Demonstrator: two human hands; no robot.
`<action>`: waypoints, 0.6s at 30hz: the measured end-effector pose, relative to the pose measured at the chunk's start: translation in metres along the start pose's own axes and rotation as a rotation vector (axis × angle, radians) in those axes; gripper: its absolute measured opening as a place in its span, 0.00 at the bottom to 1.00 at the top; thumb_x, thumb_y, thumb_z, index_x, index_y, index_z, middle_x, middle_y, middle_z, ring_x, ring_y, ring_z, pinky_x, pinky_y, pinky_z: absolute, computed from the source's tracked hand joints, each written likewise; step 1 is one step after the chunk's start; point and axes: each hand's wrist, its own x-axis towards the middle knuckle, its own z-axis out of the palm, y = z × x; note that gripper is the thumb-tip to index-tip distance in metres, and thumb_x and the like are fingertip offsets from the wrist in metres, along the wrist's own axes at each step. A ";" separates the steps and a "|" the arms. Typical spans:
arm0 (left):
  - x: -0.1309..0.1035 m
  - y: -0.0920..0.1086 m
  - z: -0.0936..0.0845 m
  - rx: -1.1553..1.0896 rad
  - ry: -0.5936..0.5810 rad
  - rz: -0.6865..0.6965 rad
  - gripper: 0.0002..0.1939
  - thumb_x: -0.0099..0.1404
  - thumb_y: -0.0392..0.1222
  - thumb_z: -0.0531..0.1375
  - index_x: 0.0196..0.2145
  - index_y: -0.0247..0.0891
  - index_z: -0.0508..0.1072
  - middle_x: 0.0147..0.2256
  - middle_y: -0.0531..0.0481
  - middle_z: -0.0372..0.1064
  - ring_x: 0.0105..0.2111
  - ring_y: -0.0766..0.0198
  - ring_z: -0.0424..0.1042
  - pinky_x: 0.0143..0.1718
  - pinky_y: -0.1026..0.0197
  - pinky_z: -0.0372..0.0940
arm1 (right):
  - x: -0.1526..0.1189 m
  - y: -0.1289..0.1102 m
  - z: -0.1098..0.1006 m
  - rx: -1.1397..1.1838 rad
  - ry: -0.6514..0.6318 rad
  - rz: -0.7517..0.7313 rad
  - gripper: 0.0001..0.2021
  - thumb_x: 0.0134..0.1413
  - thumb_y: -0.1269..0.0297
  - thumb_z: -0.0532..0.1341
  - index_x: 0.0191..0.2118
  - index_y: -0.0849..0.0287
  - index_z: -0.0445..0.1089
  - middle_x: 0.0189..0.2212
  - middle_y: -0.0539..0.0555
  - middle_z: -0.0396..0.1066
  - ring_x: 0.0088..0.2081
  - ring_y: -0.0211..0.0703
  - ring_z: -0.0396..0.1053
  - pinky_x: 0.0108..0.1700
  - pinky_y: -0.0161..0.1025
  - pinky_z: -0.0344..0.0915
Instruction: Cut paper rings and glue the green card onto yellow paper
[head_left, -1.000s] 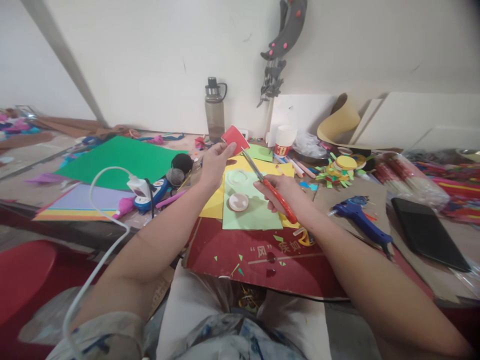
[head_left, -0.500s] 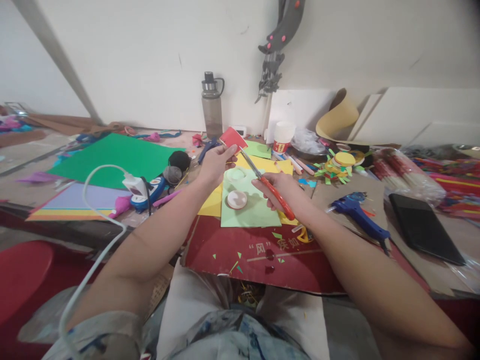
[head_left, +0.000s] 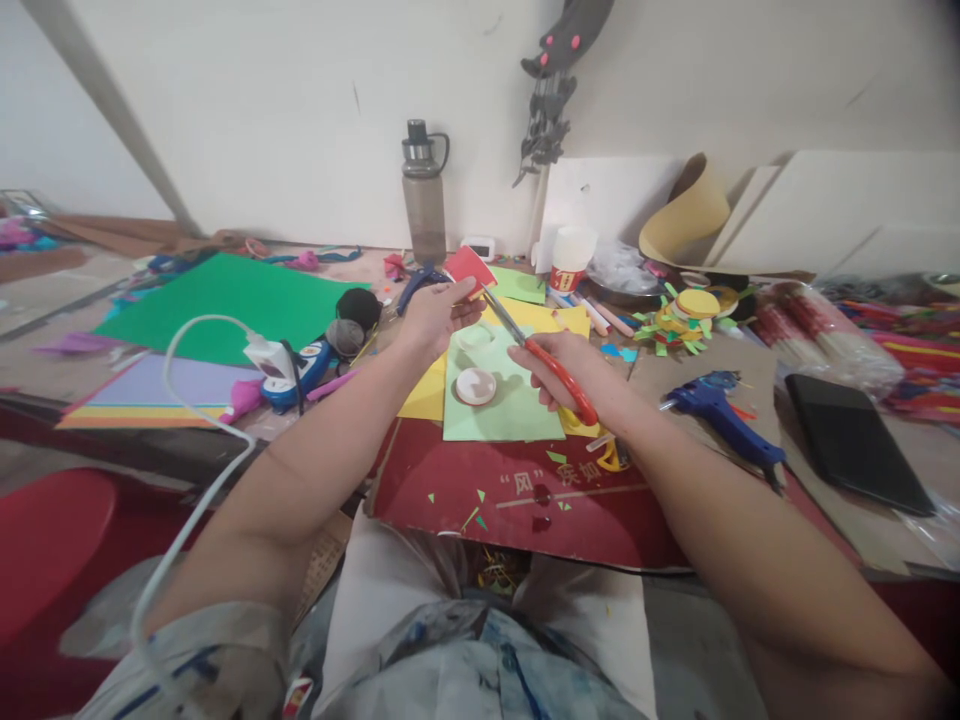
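My left hand point(head_left: 435, 315) pinches a small red piece of paper point(head_left: 469, 268) above the table. Red-handled scissors point(head_left: 544, 362) are gripped in my right hand point(head_left: 570, 370), and their metal blades point up-left to the lower edge of the red paper. Under both hands lies a light green sheet point(head_left: 510, 400) with a round cut-out and a small white roll of tape point(head_left: 475, 385) on it, over yellow sheets point(head_left: 427, 395).
A red cardboard board point(head_left: 525, 505) lies at the table's near edge. Two blue glue guns point(head_left: 720, 420) point(head_left: 304, 365), a white cable, a large green sheet point(head_left: 225, 305), a water bottle point(head_left: 424, 195), a paper cup point(head_left: 570, 258), a black tablet point(head_left: 855, 440) and paper scraps crowd the table.
The view has tipped slightly, so things sit a little differently in the picture. Both hands stay close together with the scissors at the red paper, which has lowered slightly.
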 end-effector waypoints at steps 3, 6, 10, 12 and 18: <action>0.002 -0.001 0.000 0.002 0.014 -0.009 0.12 0.59 0.40 0.73 0.30 0.34 0.74 0.28 0.48 0.75 0.29 0.67 0.75 0.39 0.61 0.69 | 0.001 0.001 0.000 -0.004 0.000 0.001 0.17 0.64 0.48 0.66 0.34 0.58 0.70 0.18 0.46 0.64 0.15 0.37 0.65 0.17 0.33 0.63; 0.002 0.000 0.001 -0.001 0.044 -0.015 0.11 0.59 0.39 0.72 0.29 0.34 0.73 0.28 0.49 0.74 0.28 0.67 0.75 0.36 0.62 0.68 | 0.006 0.006 0.001 -0.004 0.002 -0.009 0.16 0.64 0.49 0.66 0.35 0.57 0.71 0.18 0.46 0.65 0.16 0.37 0.66 0.17 0.34 0.62; 0.001 -0.001 0.001 0.006 0.051 -0.008 0.13 0.57 0.40 0.74 0.29 0.35 0.73 0.27 0.51 0.74 0.28 0.68 0.74 0.34 0.64 0.65 | 0.012 0.014 0.001 -0.033 -0.001 -0.059 0.17 0.63 0.46 0.65 0.36 0.57 0.72 0.18 0.48 0.66 0.17 0.39 0.66 0.17 0.34 0.61; 0.002 -0.002 0.001 0.003 0.047 -0.005 0.14 0.56 0.41 0.74 0.29 0.35 0.73 0.27 0.51 0.74 0.28 0.68 0.74 0.34 0.64 0.65 | 0.013 0.016 0.001 -0.050 0.000 -0.072 0.18 0.63 0.44 0.64 0.36 0.56 0.72 0.18 0.49 0.67 0.17 0.40 0.67 0.18 0.35 0.61; 0.002 -0.005 0.001 -0.016 0.049 -0.002 0.11 0.60 0.39 0.72 0.29 0.34 0.73 0.27 0.50 0.74 0.27 0.70 0.73 0.34 0.64 0.65 | 0.014 0.018 0.001 -0.047 -0.012 -0.115 0.19 0.63 0.43 0.64 0.34 0.55 0.70 0.18 0.47 0.65 0.17 0.39 0.66 0.18 0.35 0.60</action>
